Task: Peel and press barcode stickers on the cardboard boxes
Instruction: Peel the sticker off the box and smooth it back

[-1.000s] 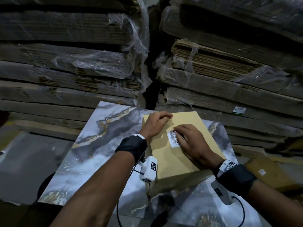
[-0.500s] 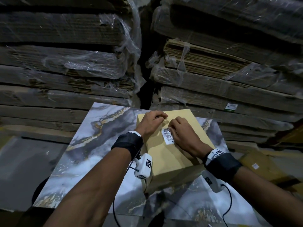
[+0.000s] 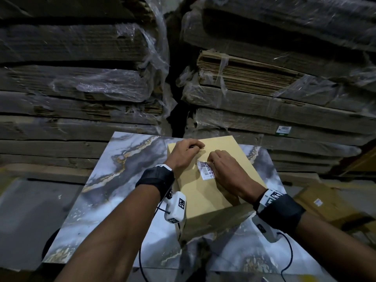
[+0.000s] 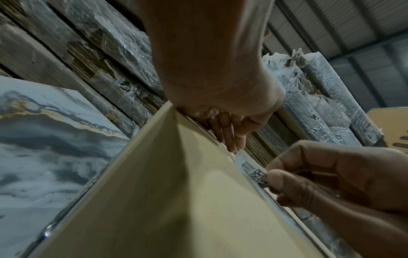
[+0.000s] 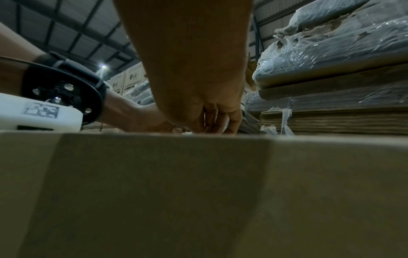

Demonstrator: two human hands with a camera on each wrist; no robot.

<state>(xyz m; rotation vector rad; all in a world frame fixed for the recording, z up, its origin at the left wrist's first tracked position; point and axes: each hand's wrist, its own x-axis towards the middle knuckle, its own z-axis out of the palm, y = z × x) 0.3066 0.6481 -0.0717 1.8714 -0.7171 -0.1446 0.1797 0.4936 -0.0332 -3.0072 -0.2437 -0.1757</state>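
Setting: stacks of flattened cardboard (image 3: 77, 82) wrapped in plastic film are seen behind a marbled tabletop (image 3: 114, 180).
Barcode sticker (image 3: 206, 170): lies on top of the cardboard box (image 3: 203, 192), near its middle; one edge is lifted.
Right hand (image 3: 225, 169): fingers curled; the sticker's edge is pinched between thumb and fingertips.
Left hand (image 3: 184, 153): fingers are bent, with tips pressed onto the box top just beside the sticker; nothing is gripped.
Box: is set on the tabletop.
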